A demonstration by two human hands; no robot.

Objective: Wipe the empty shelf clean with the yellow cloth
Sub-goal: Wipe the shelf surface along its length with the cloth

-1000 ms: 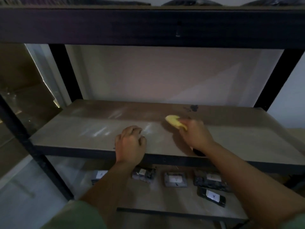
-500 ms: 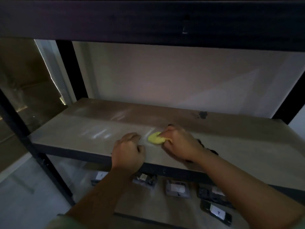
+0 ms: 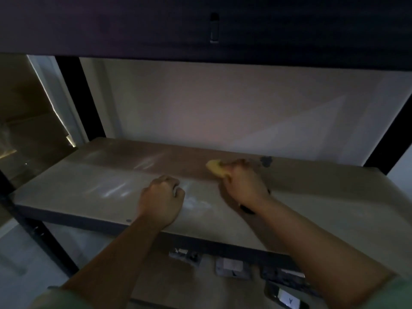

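Head view: right hand point(image 3: 243, 186) fingers pinch the yellow cloth point(image 3: 215, 168) on the shelf point(image 3: 78, 186); it looks soft and light, easy to bunch.

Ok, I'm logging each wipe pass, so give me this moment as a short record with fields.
shelf: bare board, pale streaks on its left half
yellow cloth: on the board, towards the back
right hand: grips the cloth, pressing it on the board
left hand: fingers curled, resting near the front edge, holding nothing
dark spot: by the back edge, right of the cloth
lower shelf: small labelled packs
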